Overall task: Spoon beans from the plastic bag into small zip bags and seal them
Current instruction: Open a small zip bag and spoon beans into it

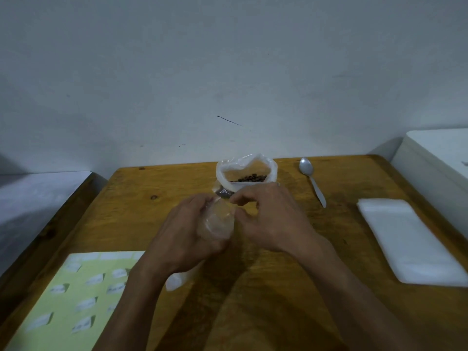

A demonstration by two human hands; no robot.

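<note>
I see both hands, left hand (186, 230) and right hand (272, 220), pinching a clear small zip bag (219, 220); the green sheet (83, 295) near left has labels too blurred to read.

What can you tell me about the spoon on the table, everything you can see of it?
The spoon looks like plain silvery metal, with an oval bowl and a slim handle that widens toward its end. It lies flat on the wooden table, bowl toward the wall, handle angled toward the person and to the right. It sits to the right of the open plastic bag of beans, apart from it. Neither hand touches it.
</note>
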